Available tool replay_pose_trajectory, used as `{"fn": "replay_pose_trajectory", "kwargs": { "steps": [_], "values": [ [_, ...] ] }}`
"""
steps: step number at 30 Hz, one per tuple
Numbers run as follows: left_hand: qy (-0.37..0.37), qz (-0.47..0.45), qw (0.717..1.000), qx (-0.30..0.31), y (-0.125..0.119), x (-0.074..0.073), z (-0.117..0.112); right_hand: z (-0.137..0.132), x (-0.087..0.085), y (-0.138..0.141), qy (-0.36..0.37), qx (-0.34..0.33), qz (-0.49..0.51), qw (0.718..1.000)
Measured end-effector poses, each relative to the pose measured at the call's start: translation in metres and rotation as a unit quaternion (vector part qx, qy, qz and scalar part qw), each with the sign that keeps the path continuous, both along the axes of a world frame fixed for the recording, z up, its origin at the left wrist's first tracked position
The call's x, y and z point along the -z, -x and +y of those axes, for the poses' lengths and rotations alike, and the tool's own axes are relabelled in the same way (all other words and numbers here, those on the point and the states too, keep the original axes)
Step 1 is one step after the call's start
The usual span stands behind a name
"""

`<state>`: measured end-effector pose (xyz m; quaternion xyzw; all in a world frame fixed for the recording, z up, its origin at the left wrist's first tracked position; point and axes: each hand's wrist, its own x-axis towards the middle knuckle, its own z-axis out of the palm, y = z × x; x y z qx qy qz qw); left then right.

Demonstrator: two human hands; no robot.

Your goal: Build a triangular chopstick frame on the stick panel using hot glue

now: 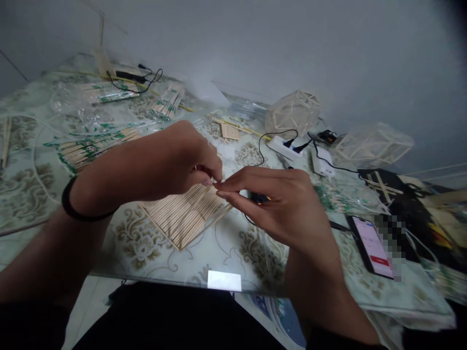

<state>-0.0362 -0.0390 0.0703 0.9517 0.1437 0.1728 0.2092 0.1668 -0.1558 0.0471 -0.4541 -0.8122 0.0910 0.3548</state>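
Head view, both hands meet over a flat mat of thin wooden sticks [186, 214] lying on the patterned table [32, 194]. Left hand [182, 158], black band on the wrist, fingers curled in, thumb and forefinger tips pinched together at the meeting point; right hand [280, 199] likewise, forefinger and thumb closed to a point, remaining fingers loosely folded. Fingertips of the two hands touch or nearly touch just above the mat's far right corner. Whatever is pinched between them is too thin and blurred to make out; possibly a single stick, cannot tell. The left hand covers the mat's upper left part, so its full outline is hidden. A small dark item with an orange spot [260, 198] shows behind the right fingers, mostly hidden, not identifiable. Further back: packs of sticks in clear wrap [91, 146], two stick-built polyhedral frames [292, 113] [372, 143], a white power strip [285, 147] with black cables. A phone [370, 245] with lit screen lies right of the right wrist, part of the area beside it pixelated. Right edge of the scene is dark and cluttered, contents unclear.
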Motion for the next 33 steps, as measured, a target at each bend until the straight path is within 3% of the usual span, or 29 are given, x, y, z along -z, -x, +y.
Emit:
{"fn": "replay_pose_trajectory", "kwargs": {
  "steps": [3, 22, 33],
  "values": [
    [0.004, 0.03, 0.999, 0.043, -0.0001, 0.0004, 0.0056, 0.0009, 0.0003, -0.0003, -0.007, -0.005, 0.008, 1.0],
    [0.001, 0.024, 1.0, -0.006, -0.0027, -0.0023, 0.002, -0.0006, -0.0003, -0.0007, 0.012, 0.014, -0.005, 1.0],
    [-0.021, 0.02, 0.999, 0.027, -0.0029, 0.0002, 0.0027, -0.0005, -0.0003, -0.0006, 0.01, 0.006, 0.002, 1.0]
  ]
}}
